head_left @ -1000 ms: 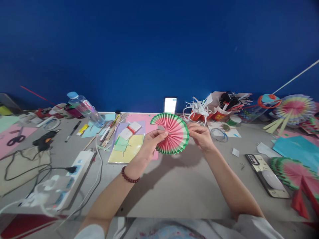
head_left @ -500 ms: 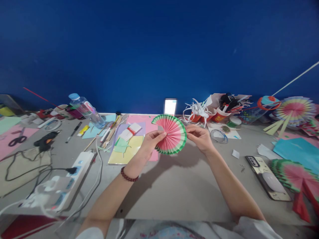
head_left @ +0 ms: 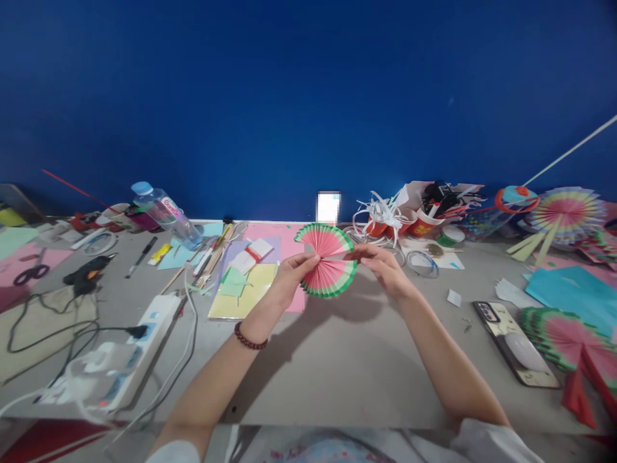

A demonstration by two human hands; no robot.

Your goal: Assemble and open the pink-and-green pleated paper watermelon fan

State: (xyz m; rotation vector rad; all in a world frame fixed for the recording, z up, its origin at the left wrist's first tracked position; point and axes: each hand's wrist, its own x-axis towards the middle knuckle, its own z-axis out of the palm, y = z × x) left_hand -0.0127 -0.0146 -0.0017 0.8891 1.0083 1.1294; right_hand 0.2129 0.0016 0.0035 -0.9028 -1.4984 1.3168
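A pleated paper fan (head_left: 332, 278), pink in the middle with a pale and a green border like a watermelon slice, is held up above the table. My left hand (head_left: 289, 276) pinches it at its centre, thumb on top, with a beaded bracelet on that wrist. At the fan's right rim is my right hand (head_left: 385, 270), its fingertips closed together on the green edge. A narrow gap splits the pleats on that right side, and another opening shows at the left. The back of the fan is hidden.
Left are a power strip (head_left: 144, 347), a glue gun (head_left: 87, 273), scissors (head_left: 31, 275) and a plastic bottle (head_left: 171, 215). Paper cups (head_left: 427, 223) with white strips stand behind my right hand. A phone (head_left: 501, 328) under a mouse (head_left: 524, 351) and finished-looking watermelon fans (head_left: 563, 337) lie right.
The pleats have parted on the fan's right side, where a gap now shows between its upper and lower halves. My right hand has shifted slightly left along with the rim.
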